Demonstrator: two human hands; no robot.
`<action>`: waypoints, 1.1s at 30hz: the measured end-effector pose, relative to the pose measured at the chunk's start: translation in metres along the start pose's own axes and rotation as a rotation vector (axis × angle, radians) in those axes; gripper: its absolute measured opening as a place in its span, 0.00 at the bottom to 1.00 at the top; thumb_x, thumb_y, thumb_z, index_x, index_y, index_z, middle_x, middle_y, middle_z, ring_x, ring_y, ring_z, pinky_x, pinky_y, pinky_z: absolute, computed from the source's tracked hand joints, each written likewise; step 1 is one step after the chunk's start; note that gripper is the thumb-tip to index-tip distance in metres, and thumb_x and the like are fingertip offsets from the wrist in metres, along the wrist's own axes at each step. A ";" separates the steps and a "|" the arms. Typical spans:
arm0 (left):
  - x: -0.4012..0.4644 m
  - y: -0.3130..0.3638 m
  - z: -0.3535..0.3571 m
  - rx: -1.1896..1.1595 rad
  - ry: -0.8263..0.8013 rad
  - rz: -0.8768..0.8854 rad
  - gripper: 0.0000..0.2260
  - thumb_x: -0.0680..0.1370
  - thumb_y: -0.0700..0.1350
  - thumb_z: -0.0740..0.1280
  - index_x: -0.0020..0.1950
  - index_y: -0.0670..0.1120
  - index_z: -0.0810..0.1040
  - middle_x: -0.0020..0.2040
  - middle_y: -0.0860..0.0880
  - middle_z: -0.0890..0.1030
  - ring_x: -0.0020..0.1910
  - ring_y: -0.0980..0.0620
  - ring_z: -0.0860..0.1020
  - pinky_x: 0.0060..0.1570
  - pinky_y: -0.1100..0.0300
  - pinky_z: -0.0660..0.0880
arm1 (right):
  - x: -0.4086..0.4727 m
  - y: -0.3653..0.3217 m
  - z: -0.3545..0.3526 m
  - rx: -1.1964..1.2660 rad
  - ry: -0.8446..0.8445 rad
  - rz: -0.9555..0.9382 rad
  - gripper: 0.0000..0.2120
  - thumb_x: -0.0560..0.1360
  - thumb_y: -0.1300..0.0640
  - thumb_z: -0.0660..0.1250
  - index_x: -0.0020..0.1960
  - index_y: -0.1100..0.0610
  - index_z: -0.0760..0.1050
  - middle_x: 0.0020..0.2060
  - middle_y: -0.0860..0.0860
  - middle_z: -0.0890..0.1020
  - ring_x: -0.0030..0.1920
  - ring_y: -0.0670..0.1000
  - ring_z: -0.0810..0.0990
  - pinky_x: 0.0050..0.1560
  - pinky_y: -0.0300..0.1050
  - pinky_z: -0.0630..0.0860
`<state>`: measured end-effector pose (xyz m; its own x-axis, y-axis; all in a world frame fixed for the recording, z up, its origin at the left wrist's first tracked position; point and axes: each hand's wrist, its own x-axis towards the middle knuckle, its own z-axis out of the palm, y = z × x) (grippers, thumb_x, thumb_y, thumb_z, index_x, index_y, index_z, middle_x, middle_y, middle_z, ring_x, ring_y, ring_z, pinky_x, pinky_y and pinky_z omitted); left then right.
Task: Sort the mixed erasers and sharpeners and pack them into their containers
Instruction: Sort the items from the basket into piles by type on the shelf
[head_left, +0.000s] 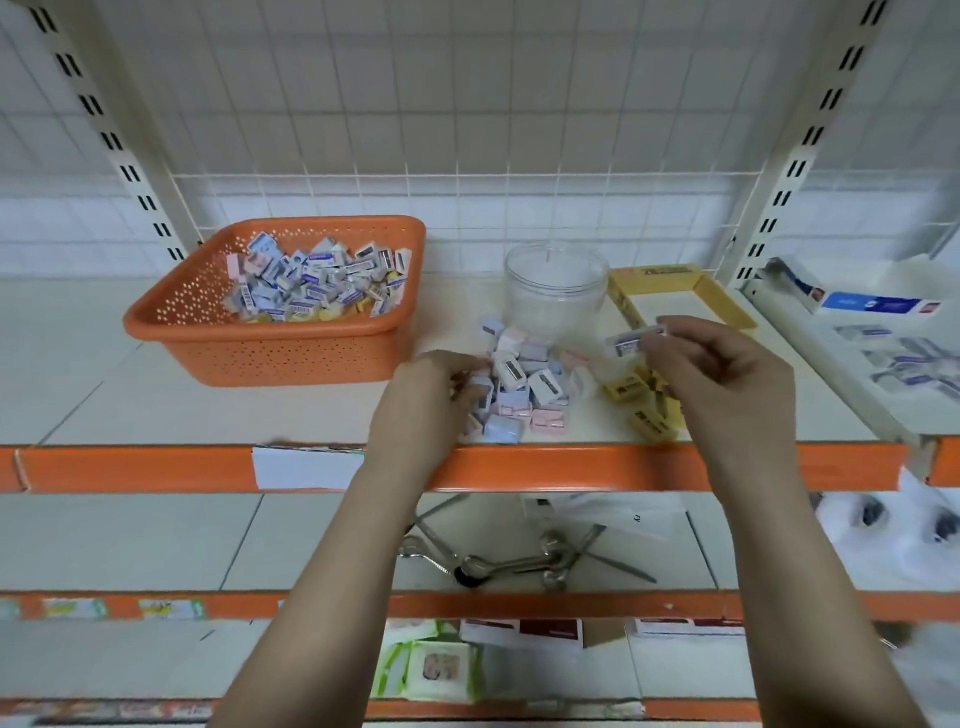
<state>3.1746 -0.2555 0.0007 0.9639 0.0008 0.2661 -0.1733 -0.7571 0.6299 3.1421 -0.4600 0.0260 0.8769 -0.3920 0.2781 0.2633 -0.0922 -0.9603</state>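
On the shelf (156, 410), a small packet (635, 340) is pinched in the right hand (711, 374), at 5 o'clock from the jar (556, 291). It is best identified before dropping. The left hand (431, 395) is curled on the pile (519, 389), at 4 o'clock from the basket (270, 353).

perforated plastic basket (270, 353), clear glossy plastic jar (556, 291), cardboard box (727, 301)

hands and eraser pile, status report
Right hand pinching one wrapped piece above shelf. Left hand fingering sorted pile. Jar empty, unobstructed.
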 end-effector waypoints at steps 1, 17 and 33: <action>0.001 0.000 -0.001 -0.007 0.032 -0.003 0.11 0.74 0.41 0.70 0.57 0.49 0.81 0.52 0.48 0.82 0.47 0.50 0.80 0.48 0.57 0.76 | 0.001 0.001 -0.001 -0.002 -0.001 -0.004 0.08 0.71 0.63 0.72 0.49 0.57 0.80 0.34 0.53 0.78 0.36 0.46 0.73 0.39 0.32 0.72; 0.030 0.090 0.040 0.186 -0.139 0.171 0.13 0.78 0.50 0.63 0.62 0.52 0.77 0.61 0.51 0.78 0.58 0.52 0.75 0.54 0.60 0.70 | 0.036 0.023 -0.101 -0.162 0.235 -0.011 0.09 0.69 0.63 0.73 0.42 0.50 0.77 0.26 0.40 0.79 0.32 0.36 0.78 0.38 0.30 0.72; 0.018 0.213 0.164 0.257 -0.186 -0.003 0.14 0.78 0.50 0.62 0.64 0.54 0.76 0.61 0.49 0.78 0.60 0.47 0.75 0.55 0.55 0.71 | 0.198 0.079 -0.294 -0.709 0.215 0.042 0.05 0.71 0.57 0.70 0.45 0.58 0.80 0.37 0.49 0.80 0.41 0.50 0.78 0.39 0.37 0.68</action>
<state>3.1886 -0.5241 0.0198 0.9889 -0.0988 0.1114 -0.1369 -0.8977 0.4189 3.2183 -0.8142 -0.0011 0.7635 -0.5716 0.3006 -0.1550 -0.6141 -0.7739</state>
